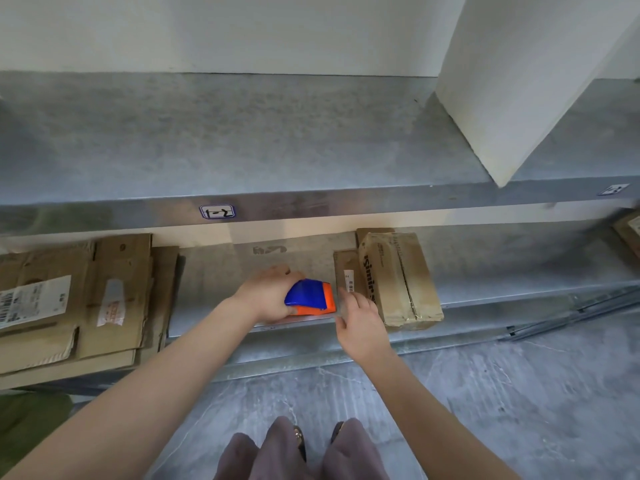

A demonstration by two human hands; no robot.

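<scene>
The left hand (268,295) grips the blue-and-orange packet (311,295), fingers curled over its left end, thumb beneath. The right hand (361,320) is released, its fingers loosely extended just right of the packet; whether it touches the packet is unclear. The packet rests at the front edge of the lower shelf (214,278), between both hands. Just beyond the right fingertips lies a flat brown box (344,263) against a taped carton (401,282). Flattened cardboard (86,292) lies well to the left.

- One blue-and-orange packet (310,295) is counted.
- Two hands are counted: left hand (270,296), right hand (360,318).
- Two boxes are counted centre right: small box (346,266), taped box (401,278).
</scene>
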